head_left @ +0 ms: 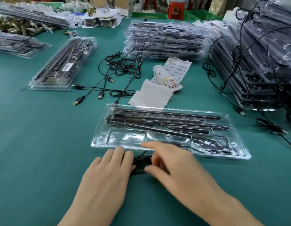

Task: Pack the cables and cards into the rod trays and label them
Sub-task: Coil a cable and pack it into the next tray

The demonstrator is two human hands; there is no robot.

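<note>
So the cable (140,162) is a little black bundle sitting on the green surface (35,144) near its front edge, right up against the front rim of the open clear tray (127,137). It's sandwiched between both hands. The left hand (105,173) has its fingers pretty much straight, lying flat with the tips at the tray's rim and the thumb touching the bundle. The right hand (174,165) has its index finger stretched out over the tray's front edge and its thumb down at the cable. The other fingers are a blur, so I honestly can't tell if it's gripping the cable or not.

The tray has black rods (166,114) lined up along its far side and another black cord (211,144) coiled in its right-hand pocket. The left-hand pocket is see-through plastic, nothing in it that I can make out.

Just behind the tray there's white backing paper (151,95), then a pile of barcode labels (172,70). Left of those is a tangle of loose USB cables (118,70). Further toward the left edge is a closed tray (63,62) with a barcode sticker on it. Stacked trays (164,39) sit toward the back edge, and a taller stack (263,62) with cords draped over it fills the right edge. There are brass-coloured bits (14,26) in the back left corner.
</note>
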